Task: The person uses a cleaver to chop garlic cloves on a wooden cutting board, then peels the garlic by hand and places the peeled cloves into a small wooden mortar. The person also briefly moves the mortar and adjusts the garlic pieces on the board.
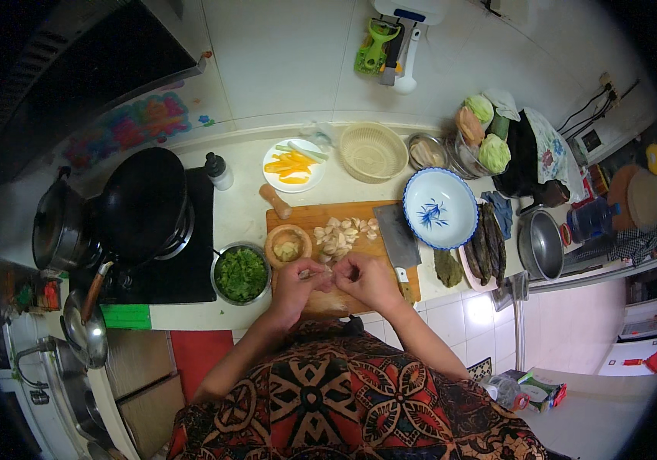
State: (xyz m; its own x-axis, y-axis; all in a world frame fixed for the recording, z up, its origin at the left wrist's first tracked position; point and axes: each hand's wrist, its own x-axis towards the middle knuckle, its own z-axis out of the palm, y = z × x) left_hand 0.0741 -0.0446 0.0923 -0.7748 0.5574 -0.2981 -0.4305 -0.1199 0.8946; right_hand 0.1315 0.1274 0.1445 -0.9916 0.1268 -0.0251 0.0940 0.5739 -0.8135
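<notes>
My left hand [299,287] and my right hand [369,280] meet over the near part of a wooden cutting board [299,214]. Their fingertips pinch a small pale garlic clove [329,268], mostly hidden by the fingers. Just beyond lies a loose pile of garlic cloves [340,234], many with skin on. Left of the pile, a wooden mortar [274,241] holds peeled cloves [287,250]. A cleaver [395,233] rests on the board's right side, handle toward me. The wooden pestle [275,201] lies by the board's far left corner.
At left, a black wok [141,207] sits on the stove, beside a metal bowl of chopped greens [241,275]. Behind are a plate of yellow pepper strips [292,165] and a plastic basket [373,152]. A blue-rimmed bowl [441,208] overlaps the cleaver; dark long vegetables [484,247] lie right.
</notes>
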